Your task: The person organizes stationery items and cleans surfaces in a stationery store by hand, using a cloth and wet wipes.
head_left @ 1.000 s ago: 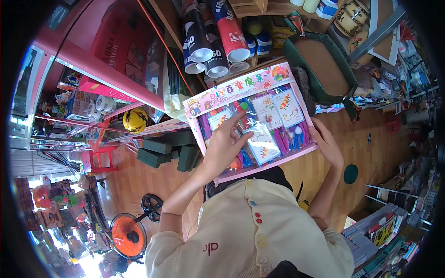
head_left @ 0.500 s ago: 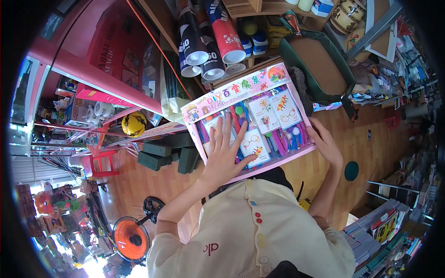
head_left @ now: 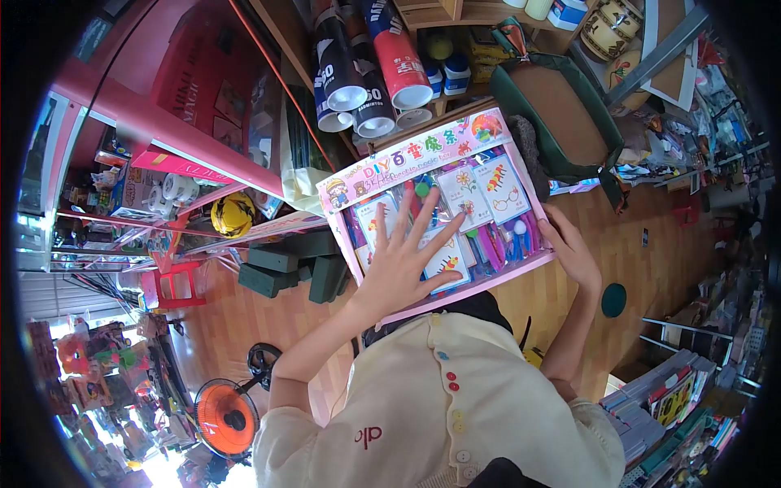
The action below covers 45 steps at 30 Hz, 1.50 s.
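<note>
A pink DIY craft kit box (head_left: 423, 154) with a clear front shows colourful sticks, pom-poms and picture cards. It is held up in front of my chest, slightly tilted. My left hand (head_left: 403, 264) lies flat on the box's clear front near its lower left, fingers spread wide, holding nothing. My right hand (head_left: 572, 250) grips the box's lower right corner and edge. My cream buttoned sweater (head_left: 443, 407) fills the bottom of the view.
Behind the box, shelves hold black and red shuttlecock tubes (head_left: 366, 73) and a green tray-like bag (head_left: 561, 114). A yellow ball (head_left: 232, 214), dark green blocks (head_left: 293, 264), a red stool (head_left: 175, 285) and an orange fan (head_left: 224, 415) are on the left. Stacked books (head_left: 659, 398) are at lower right.
My left hand went from pointing at a green pom-pom to lying flat with its fingers spread on the box front. The box shifted slightly left. The right hand kept its grip.
</note>
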{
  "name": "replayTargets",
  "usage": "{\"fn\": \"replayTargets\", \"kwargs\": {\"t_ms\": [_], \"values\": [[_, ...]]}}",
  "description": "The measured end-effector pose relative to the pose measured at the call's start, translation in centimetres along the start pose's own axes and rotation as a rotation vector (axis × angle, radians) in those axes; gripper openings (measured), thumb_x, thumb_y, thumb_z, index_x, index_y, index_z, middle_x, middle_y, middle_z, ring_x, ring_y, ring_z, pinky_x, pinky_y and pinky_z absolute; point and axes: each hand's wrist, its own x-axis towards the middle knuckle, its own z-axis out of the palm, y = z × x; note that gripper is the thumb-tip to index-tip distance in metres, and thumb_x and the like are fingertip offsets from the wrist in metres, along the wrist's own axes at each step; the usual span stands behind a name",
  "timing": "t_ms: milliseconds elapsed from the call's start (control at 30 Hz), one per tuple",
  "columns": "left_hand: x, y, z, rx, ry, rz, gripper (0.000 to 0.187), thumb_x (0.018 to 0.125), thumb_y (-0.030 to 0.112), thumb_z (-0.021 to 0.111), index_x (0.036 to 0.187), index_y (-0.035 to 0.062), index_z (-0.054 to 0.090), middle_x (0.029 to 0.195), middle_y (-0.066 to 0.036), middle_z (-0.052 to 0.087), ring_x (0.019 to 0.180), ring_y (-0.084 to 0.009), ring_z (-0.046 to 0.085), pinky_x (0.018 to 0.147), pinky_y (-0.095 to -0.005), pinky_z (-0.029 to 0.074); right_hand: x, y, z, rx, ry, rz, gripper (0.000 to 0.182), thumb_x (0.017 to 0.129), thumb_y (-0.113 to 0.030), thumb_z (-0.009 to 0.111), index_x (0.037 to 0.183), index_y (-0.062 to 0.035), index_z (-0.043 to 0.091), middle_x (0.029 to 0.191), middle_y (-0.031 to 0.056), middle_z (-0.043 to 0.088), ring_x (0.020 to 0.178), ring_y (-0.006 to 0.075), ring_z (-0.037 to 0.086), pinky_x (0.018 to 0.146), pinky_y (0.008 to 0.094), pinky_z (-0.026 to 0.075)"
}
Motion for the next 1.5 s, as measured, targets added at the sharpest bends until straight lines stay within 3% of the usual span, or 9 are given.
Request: {"fn": "replayTargets", "kwargs": {"t_ms": [400,567,767,833,900,967,1100,1233,1500], "values": [[2.4,0.1,-0.3,-0.084,0.014,0.115,0.076,0.088,0.063,0.049,0.151,0.0248,0.03,0.158,-0.013,0.02,0.144,-0.0447,0.014,0.11,-0.0673,0.012,-0.2,-0.6,0.2,-0.021,0.018,-0.032,0.036,0.101,-0.027,0.048,0.126,-0.0001,0.05,0.103,0.0117,0.062,0.093,0.0172,0.057,0.085,0.0309,0.044],[7.1,1.2,2.5,-0.152,0.088,0.386,0.077,0.088,0.057,0.053,0.152,0.0209,0.028,0.159,-0.01,0.019,0.146,-0.0363,0.016,0.113,-0.0642,0.01,-0.1,0.0,0.2,-0.005,0.03,-0.04,0.035,0.101,-0.025,0.049,0.125,-0.0001,0.051,0.105,0.012,0.062,0.094,0.0155,0.055,0.086,0.0302,0.043],[6.2,1.0,2.2,-0.173,0.187,0.355,0.077,0.09,0.057,0.051,0.151,0.0177,0.027,0.159,-0.008,0.02,0.146,-0.0313,0.016,0.114,-0.0624,0.008,-0.2,-0.3,0.6,-0.023,0.06,-0.057,0.038,0.101,-0.025,0.047,0.127,0.0021,0.05,0.114,0.0106,0.06,0.105,0.0155,0.053,0.094,0.0288,0.04],[4.1,0.6,-2.0,-0.185,0.203,0.301,0.074,0.092,0.05,0.053,0.152,0.0162,0.026,0.158,-0.013,0.02,0.146,-0.0334,0.015,0.114,-0.0627,0.006,-0.4,-0.1,0.7,-0.015,0.053,-0.06,0.039,0.102,-0.026,0.047,0.128,0.0028,0.049,0.116,0.0108,0.059,0.107,0.0159,0.052,0.096,0.0286,0.039],[0.8,-0.6,-4.7,-0.175,0.302,-0.087,0.074,0.093,0.038,0.058,0.152,0.0102,0.022,0.156,-0.021,0.019,0.146,-0.0346,0.015,0.116,-0.056,0.008,-0.4,0.3,1.0,0.008,0.059,-0.052,0.041,0.102,-0.026,0.047,0.13,0.0036,0.048,0.119,0.0111,0.058,0.11,0.0163,0.051,0.098,0.0283,0.037],[-2.3,-4.1,-4.1,-0.361,0.678,-0.407,0.074,0.093,0.028,0.06,0.15,0.0032,0.021,0.153,-0.025,0.023,0.146,-0.0308,0.018,0.117,-0.0451,0.012,-0.5,0.6,1.3,0.015,0.153,0.045,0.044,0.102,-0.029,0.046,0.131,0.0047,0.047,0.122,0.0121,0.056,0.112,0.0165,0.049,0.101,0.0284,0.035],[-8.5,-7.3,0.5,-1.282,0.812,-0.785,0.081,0.094,0.034,0.062,0.152,0.003,0.014,0.155,-0.016,0.024,0.144,-0.022,0.02,0.115,-0.0352,0.02,-0.5,2.1,1.4,-0.046,0.213,0.055,0.053,0.102,-0.035,0.045,0.135,0.0066,0.045,0.131,0.0144,0.053,0.122,0.0191,0.046,0.106,0.0291,0.03],[-10.7,-4.0,3.3,-1.593,0.269,-0.604,0.092,0.093,0.04,0.062,0.153,0.0054,0.001,0.154,-0.014,0.022,0.14,-0.0224,0.026,0.11,-0.0381,0.032,-0.3,1.2,1.7,-0.02,0.234,0.06,0.051,0.102,-0.035,0.046,0.133,0.0053,0.047,0.129,0.0134,0.054,0.12,0.0186,0.048,0.105,0.0286,0.032],[-10.0,-1.6,4.6,-1.443,0.726,-0.629,0.065,0.088,0.011,0.066,0.143,0.0008,0.033,0.126,-0.012,0.055,0.116,-0.0184,0.054,0.098,-0.033,0.043,-0.5,1.2,3.8,0.048,0.217,-0.135,0.036,0.102,-0.026,0.047,0.123,0.0026,0.053,0.107,0.0065,0.059,0.102,0.0127,0.051,0.093,0.026,0.039]]}}
